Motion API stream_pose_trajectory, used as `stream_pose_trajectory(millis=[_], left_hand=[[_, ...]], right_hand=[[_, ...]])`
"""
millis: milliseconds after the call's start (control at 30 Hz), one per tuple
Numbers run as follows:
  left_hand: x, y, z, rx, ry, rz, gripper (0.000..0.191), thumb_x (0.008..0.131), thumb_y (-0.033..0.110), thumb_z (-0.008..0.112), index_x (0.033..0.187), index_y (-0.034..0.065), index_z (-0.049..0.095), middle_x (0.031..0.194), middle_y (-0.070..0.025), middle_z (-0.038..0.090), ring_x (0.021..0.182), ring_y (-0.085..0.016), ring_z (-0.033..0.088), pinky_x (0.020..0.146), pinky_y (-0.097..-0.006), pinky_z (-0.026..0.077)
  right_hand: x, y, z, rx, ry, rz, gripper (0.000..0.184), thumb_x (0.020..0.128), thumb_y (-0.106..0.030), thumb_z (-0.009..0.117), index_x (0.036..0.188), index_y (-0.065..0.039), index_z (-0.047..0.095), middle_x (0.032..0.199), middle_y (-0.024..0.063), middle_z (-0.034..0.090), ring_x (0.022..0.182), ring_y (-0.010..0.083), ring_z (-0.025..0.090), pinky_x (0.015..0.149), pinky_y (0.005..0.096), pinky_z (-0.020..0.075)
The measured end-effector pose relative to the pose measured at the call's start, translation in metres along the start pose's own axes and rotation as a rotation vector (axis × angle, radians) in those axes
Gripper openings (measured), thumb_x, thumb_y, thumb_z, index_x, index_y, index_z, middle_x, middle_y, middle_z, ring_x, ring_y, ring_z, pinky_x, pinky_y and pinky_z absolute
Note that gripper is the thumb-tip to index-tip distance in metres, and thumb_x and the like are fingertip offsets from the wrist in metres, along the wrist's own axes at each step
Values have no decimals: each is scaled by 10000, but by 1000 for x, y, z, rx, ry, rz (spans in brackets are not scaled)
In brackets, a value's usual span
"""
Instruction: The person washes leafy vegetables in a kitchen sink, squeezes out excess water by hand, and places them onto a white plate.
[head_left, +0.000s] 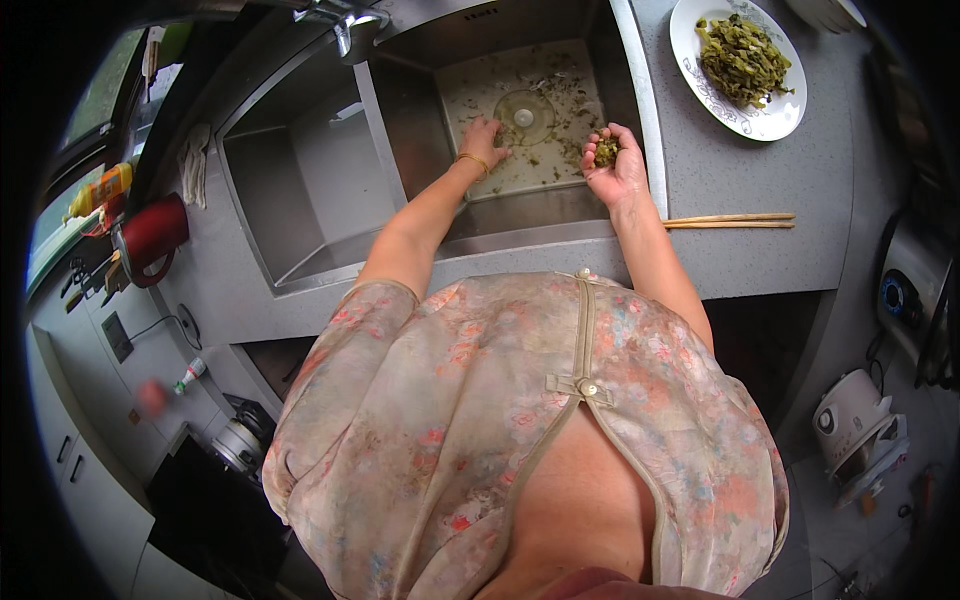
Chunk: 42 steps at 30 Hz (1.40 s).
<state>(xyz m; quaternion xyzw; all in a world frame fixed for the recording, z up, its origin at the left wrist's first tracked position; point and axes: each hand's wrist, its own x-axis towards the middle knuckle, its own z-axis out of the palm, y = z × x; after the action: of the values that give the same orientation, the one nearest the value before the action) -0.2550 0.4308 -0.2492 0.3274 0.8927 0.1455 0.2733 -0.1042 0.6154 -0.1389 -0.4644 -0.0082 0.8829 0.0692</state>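
A clump of chopped greens (606, 152) lies in the cupped palm of my right hand (619, 169), its fingers curled over it at the basin's right side. Deep in the right basin (517, 204) of the steel sink, my left hand (484, 142) reaches toward the floor beside the drain (523, 118), fingers apart. Whether its fingertips touch the bits there is hard to tell. Shallow water and scattered green scraps (559, 139) cover that basin's floor. To the right of the sink, a white patterned plate (784, 116) bears a heap of chopped greens (742, 60).
A pair of wooden chopsticks (731, 221) rests on the grey counter (757, 176) beside my right forearm. The faucet (345, 26) juts over the divider (381, 135) toward the left basin (300, 172). A red kettle (154, 236) and a cloth (196, 165) are at the left.
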Motion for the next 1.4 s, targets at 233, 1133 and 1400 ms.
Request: stream_pose_trajectory(millis=[233,1133,1400], left_hand=[[-10,17,20,-113,-82,67,432,593,228,760,915,46,536,990,-151,472,926,-315,480,773,-378,417],[-21,76,-69,-621,103,-223,108,617,73,640,713,33,612,638,-56,598,586,-130,564,562,-243,461],[-81,177,-88,-368,252,668,194,680,37,596,872,21,574,904,-118,563,904,-262,539,766,-355,446]], right_hand=[[2,0,1,11,13,-9,153,800,-200,520,687,-107,477,669,57,515,586,166,506,486,262,468],[-2,3,6,-172,-20,19,161,814,-195,487,725,-61,486,734,103,545,649,207,552,554,291,506],[0,4,5,-147,-110,76,176,817,-209,473,752,-49,505,787,132,573,749,230,567,697,357,492]])
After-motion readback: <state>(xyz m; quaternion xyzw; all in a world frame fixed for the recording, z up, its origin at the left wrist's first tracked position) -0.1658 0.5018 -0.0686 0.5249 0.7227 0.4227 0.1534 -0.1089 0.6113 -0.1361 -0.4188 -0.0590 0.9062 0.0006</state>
